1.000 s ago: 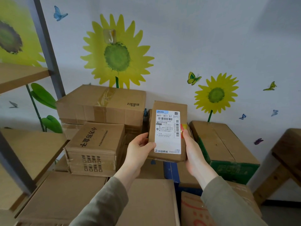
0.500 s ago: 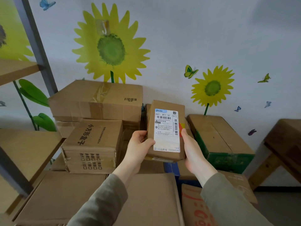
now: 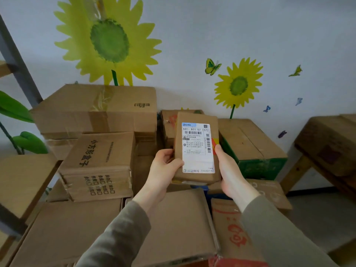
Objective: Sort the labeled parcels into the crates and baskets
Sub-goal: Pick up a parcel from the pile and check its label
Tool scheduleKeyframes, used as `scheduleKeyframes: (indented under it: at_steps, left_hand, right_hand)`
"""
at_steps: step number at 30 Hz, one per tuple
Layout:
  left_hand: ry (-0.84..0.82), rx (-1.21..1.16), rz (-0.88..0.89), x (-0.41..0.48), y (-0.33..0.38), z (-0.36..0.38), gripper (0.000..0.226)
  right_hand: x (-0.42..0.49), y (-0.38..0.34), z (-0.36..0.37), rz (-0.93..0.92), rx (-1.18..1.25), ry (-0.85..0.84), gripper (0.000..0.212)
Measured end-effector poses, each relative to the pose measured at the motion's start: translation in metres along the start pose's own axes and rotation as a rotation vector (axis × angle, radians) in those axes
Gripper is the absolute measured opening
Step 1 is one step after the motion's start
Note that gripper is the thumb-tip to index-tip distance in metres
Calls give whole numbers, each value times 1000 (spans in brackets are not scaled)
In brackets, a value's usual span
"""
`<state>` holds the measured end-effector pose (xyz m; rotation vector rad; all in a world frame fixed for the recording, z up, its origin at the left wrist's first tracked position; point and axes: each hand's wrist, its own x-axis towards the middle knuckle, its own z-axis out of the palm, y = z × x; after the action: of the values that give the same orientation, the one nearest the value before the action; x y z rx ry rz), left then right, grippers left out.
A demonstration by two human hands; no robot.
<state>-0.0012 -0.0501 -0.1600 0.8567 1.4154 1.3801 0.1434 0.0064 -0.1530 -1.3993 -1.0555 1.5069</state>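
One labeled parcel [image 3: 196, 149] is gripped upright at its sides, by left hand [image 3: 163, 170] and right hand [image 3: 230, 172], two sunflowers [image 3: 109, 39] are painted behind.

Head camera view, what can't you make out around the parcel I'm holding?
Head view only.
- White shipping label: lower address print too small and blurred.
- Left hand and right hand: fingers partly hidden behind the brown cardboard parcel.
- Crates and baskets: none in frame.
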Motion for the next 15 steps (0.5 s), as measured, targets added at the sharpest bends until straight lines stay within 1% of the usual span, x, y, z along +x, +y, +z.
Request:
scheduleKeyframes:
  at_steps: [2,6,9,12,15]
  left_hand:
    - [-16,0,6,-1,0,4,41]
    - [-54,11,25,-4,2,15,42]
    - [-83,9,43,-5,3,30,43]
    - [-130,-1,58,-9,4,51,42]
    - [-188,6,39,-17,3,79,45]
  right_hand:
    - [-2,1,-5,16,1,13,37]
    - [-6,1,-20,1,25,54,32]
    - [-11,-2,-34,5,45,92,33]
    - [-17,-5,-58,14,72,148,38]
    - [-26,-5,-90,23,95,191,36]
